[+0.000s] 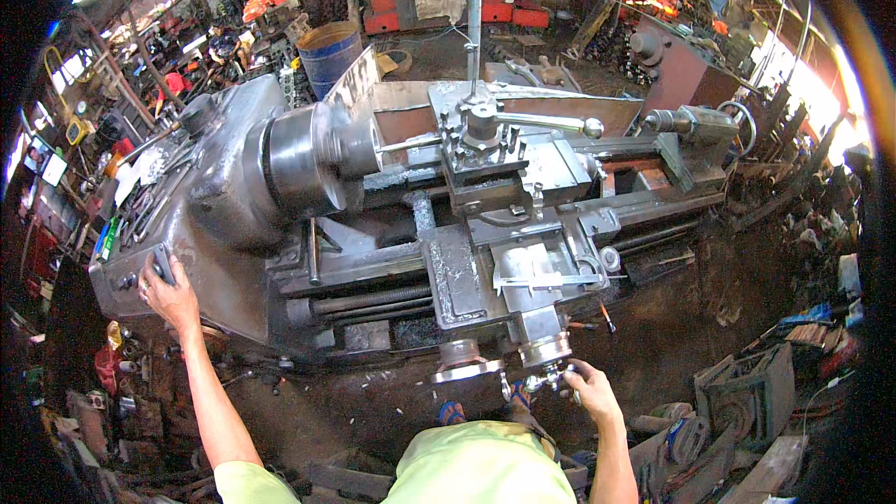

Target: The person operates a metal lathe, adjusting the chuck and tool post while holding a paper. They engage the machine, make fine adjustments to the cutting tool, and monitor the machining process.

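At seven o'clock, left hand [168, 294] grips a headstock lever [161, 267]; right hand [588, 385] clasps the lathe's [373, 215] cross-slide crank [549, 379].

The person wears a pale yellow-green shirt [481, 467] with short sleeves; one sleeve [245, 483] ends above the left elbow, leaving the forearm bare. Both hands, left hand [170, 297] and right hand [592, 390], are bare, without gloves, rings or a watch. Below the shirt hem a foot shows in a blue-strapped sandal [452, 412].
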A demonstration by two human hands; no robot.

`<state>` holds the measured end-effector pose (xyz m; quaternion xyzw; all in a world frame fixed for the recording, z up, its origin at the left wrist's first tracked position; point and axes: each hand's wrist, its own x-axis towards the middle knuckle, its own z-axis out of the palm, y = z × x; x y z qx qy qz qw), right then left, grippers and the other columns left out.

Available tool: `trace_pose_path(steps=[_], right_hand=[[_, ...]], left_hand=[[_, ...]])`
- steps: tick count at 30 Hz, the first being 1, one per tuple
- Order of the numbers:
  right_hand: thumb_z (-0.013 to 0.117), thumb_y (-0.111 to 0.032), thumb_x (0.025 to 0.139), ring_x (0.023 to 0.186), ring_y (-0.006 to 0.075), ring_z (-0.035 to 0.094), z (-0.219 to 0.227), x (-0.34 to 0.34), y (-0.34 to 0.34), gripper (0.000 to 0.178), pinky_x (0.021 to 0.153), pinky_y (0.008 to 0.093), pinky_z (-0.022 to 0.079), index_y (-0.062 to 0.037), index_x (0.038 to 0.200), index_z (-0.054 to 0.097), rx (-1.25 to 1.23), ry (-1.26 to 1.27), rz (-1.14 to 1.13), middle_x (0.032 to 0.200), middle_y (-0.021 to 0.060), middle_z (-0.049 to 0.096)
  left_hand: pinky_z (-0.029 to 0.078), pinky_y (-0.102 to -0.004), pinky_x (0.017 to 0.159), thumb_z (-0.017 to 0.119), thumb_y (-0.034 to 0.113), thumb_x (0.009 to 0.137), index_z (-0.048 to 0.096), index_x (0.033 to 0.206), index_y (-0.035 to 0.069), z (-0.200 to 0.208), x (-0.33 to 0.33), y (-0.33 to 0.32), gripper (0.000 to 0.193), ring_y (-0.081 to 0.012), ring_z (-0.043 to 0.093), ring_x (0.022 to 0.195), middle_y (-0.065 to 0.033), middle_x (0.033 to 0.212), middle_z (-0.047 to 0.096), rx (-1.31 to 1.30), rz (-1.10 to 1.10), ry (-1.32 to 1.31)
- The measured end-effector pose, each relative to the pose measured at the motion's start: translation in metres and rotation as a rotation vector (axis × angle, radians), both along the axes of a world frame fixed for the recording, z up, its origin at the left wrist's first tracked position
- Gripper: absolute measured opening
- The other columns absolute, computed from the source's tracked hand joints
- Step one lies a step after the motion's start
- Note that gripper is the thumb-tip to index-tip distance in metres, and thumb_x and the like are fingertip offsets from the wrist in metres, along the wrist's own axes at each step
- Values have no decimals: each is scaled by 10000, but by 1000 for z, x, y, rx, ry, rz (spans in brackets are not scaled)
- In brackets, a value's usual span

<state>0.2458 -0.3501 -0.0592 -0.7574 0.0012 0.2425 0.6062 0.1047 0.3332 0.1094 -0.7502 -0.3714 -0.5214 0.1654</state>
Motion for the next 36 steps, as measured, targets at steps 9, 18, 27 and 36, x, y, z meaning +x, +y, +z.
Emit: trace_pose_path(steps=[9, 18, 27, 36], right_hand=[[682, -163, 858, 648, 110, 598, 10, -2, 11, 624, 556, 252, 463, 72, 1366, 408, 26, 163, -83, 892, 84, 658], [716, -168, 833, 605, 99, 588, 11, 2, 7, 697, 520, 237, 451, 37, 1404, 372, 19, 198, -24, 869, 63, 633], [718, -191, 836, 530, 114, 574, 2, 2, 4, 668, 459, 234, 424, 30, 1381, 401, 100, 239, -26, 844, 75, 644], [691, -196, 862, 517, 117, 569, 3, 9, 1, 457, 447, 238, 420, 3, 1240, 528, 70, 357, 10, 727, 60, 647]], left_hand=[[390, -484, 922, 664, 337, 845, 568, 1136, -7, 12, 0, -9, 460, -371, 527, 1061, -200, 1105, 592, -66, 14, 25], [406, -490, 903, 703, 330, 803, 574, 1142, 7, 20, 20, -19, 485, -382, 533, 1046, -212, 1071, 603, -14, 46, -1], [408, -486, 901, 690, 349, 801, 588, 1156, 43, 20, 26, -24, 480, -376, 539, 1028, -210, 1036, 615, -18, 95, 7], [397, -477, 918, 688, 336, 812, 589, 1169, 54, 19, 26, -29, 466, -374, 542, 1024, -213, 1060, 607, -16, 95, 12]])
